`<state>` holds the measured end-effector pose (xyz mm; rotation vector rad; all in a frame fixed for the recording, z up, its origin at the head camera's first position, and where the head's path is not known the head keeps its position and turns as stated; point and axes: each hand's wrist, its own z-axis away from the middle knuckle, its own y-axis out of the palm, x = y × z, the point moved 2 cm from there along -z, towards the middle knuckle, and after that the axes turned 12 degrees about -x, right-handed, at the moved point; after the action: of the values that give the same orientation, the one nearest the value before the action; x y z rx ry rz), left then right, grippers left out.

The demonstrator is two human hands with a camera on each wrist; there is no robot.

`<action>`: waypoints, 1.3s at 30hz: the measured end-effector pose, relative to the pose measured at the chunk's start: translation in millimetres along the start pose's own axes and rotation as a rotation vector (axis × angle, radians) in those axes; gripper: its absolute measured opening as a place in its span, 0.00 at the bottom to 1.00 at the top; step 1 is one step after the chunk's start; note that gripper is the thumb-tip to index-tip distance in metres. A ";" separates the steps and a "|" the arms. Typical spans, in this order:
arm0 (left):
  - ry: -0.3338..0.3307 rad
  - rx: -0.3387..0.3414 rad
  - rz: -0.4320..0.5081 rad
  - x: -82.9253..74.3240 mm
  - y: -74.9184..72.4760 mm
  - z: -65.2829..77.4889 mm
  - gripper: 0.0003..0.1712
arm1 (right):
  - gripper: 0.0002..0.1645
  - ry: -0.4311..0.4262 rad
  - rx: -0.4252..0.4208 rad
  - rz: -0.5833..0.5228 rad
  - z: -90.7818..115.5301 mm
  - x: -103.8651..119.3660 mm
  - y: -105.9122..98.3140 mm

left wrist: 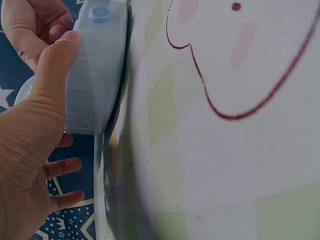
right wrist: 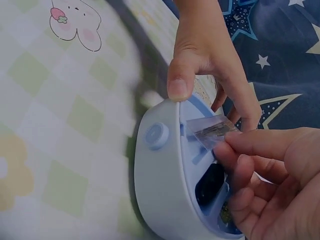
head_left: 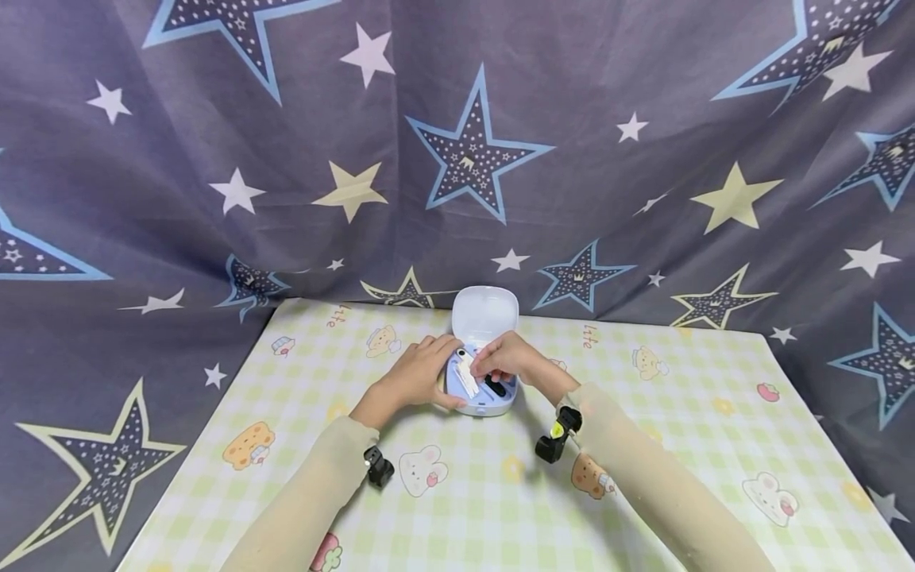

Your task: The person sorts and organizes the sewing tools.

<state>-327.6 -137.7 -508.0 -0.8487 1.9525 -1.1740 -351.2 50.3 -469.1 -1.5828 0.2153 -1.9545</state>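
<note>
A small white-and-light-blue storage box (head_left: 480, 411) stands on the table with its lid (head_left: 486, 312) raised at the back. My left hand (head_left: 418, 373) holds its left side, the thumb (right wrist: 178, 87) pressed on the front rim near the round blue button (right wrist: 157, 136). Over the compartments, my right hand (head_left: 511, 357) pinches a small clear plastic packet (right wrist: 212, 131) between thumb and forefinger. Thin dark pieces show inside the packet. A black oval item (right wrist: 210, 184) lies in the box beside the right fingers, which hide part of the interior.
A green-and-white checked cloth (head_left: 715, 445) with cartoon prints covers the table. Behind the box hangs a dark curtain (head_left: 586, 183) with stars, close to the table's back edge. Each forearm wears a black wrist camera (head_left: 550, 447).
</note>
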 end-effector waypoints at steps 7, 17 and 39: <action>0.009 -0.015 -0.001 0.1 -1.3 -0.6 0.62 | 0.04 -0.050 -0.054 0.029 5.3 5.4 3.2; -0.003 -0.007 0.009 -0.2 -2.0 1.3 0.62 | 0.03 -0.043 -0.103 0.104 9.0 10.8 8.8; 0.015 -0.019 0.012 -1.0 -2.8 0.3 0.62 | 0.05 -0.101 -0.178 0.187 9.6 8.9 12.0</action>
<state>-326.3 -138.1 -505.3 -0.8393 1.9819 -1.1596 -339.0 38.2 -464.9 -1.7032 0.4899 -1.7474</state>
